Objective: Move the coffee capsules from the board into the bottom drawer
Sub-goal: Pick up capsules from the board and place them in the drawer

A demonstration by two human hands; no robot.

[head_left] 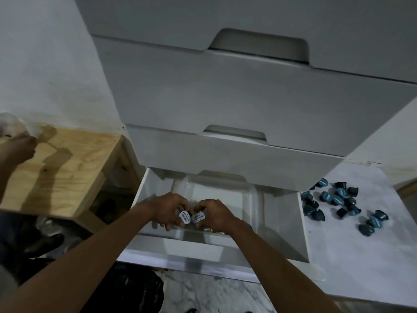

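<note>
Over the pulled-out bottom drawer point(300, 233), both forearms reaching in from the near edge; left hand point(168, 210) pinching one white-lidded capsule point(184, 217), right hand point(214, 213) pinching another capsule point(198, 217), the two lids almost touching. Just beneath them, a clear plastic tray point(250, 195) sitting inside the drawer. Off to the right, on the white board point(361, 256), a loose scatter of blue coffee capsules point(338, 199). Beyond, closed grey drawer fronts point(225, 98) stacked above; at left, a wooden stool top point(67, 166)

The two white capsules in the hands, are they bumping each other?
Cannot tell. In the head view, the left capsule and right capsule sit edge to edge; no plain gap shows.
</note>
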